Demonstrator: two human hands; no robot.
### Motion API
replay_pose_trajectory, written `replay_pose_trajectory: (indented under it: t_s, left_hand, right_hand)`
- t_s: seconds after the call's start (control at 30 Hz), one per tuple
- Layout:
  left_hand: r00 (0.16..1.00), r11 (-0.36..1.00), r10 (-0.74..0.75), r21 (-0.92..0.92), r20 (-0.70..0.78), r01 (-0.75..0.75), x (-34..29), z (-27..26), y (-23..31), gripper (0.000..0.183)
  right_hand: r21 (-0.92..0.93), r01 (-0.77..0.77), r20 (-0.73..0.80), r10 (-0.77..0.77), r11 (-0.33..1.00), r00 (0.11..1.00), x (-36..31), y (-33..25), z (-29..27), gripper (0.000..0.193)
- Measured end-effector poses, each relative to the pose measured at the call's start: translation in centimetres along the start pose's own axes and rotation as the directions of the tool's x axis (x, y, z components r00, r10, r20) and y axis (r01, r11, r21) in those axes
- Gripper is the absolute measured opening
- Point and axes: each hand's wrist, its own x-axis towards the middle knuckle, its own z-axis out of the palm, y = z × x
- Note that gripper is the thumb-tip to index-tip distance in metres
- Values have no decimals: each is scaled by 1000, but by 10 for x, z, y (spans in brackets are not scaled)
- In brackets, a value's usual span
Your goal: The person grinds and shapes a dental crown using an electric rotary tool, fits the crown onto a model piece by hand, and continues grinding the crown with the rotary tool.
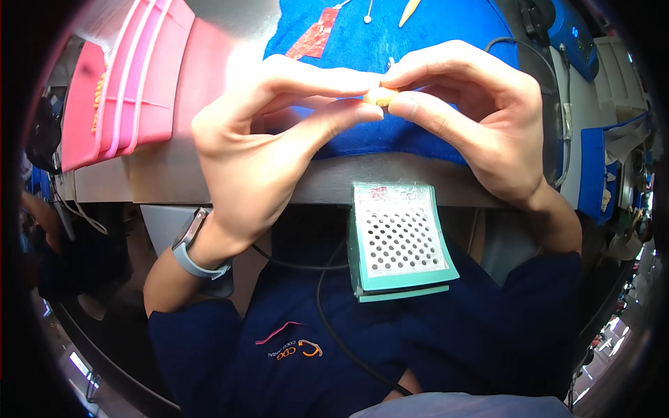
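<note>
A small yellowish piece (381, 97), too small to tell its kind, is pinched between both my hands above a blue cloth (348, 141). My left hand (254, 132) grips it from the left, thumb below and index finger above. From the right, my right hand (488, 111) closes on it the same way, thumb and index fingertips nearly meeting the other hand's. The fingers cover part of the piece. Behind the hands, a red strip (315, 35), a thin tool with a small white ball tip (368, 18) and an orange pointed stick (410, 11) lie on the cloth.
Stacked pink trays (150, 90) stand at the left, yellow bits along one. A teal box with a perforated top (408, 240) juts from the table's front edge, close to my body. Right of the cloth are a blue device (575, 38), cables and a blue bin (592, 167).
</note>
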Motion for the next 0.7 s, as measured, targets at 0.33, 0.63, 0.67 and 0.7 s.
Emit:
replay_pose_trajectory:
  t_s: [0.33, 0.63, 0.67, 0.7]
  left_hand:
    - [996, 1000, 0, 23, 93, -2, 3, -4, -1, 22]
    - [997, 999, 27, 35, 67, -30, -3, -4, -3, 23]
    - [997, 998, 38, 42, 68, -41, -3, -5, -2, 23]
    - [997, 999, 24, 45, 67, -27, -4, -5, -1, 23]
  right_hand:
    - [108, -126, 1, 127, 986, 992, -1, 4, -5, 15]
    - [78, -23, -17, 24, 997, 1000, -4, 10, -1, 18]
    - [104, -4, -20, 6, 995, 1000, -3, 10, 0, 19]
    - [129, 15, -22, -13, 992, 1000, -2, 9, 1, 19]
